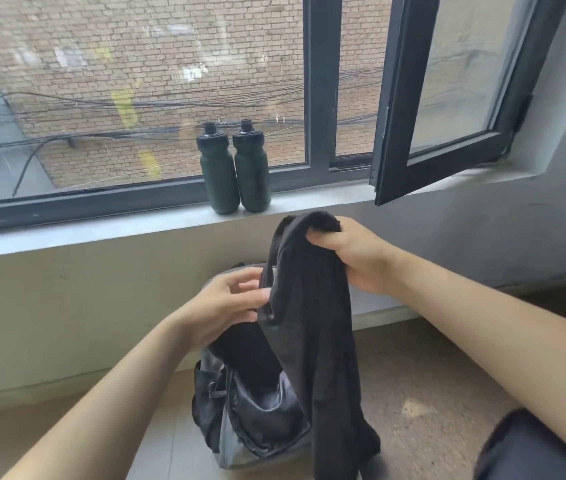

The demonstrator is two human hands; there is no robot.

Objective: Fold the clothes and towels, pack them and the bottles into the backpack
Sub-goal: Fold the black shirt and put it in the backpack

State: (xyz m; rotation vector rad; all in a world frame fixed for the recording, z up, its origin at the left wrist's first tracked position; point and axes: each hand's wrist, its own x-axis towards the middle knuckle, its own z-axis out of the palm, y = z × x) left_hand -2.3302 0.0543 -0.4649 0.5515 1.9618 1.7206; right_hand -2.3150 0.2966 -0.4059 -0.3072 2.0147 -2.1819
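text: none readable | bottles (235,169): no legible label | backpack (250,410): no legible brand

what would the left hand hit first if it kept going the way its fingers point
The left hand points right, fingertips at the hanging dark garment; it would meet that first, though depth is hard to judge.

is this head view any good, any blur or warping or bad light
Head view: wide-angle bend curves the window sill and frame; soft daylight, no hard shadows or glare; the two bottles are sharp, while the left hand fingers are slightly motion-blurred; the black cloth in the right hand and the backpack lose detail in dark tones.
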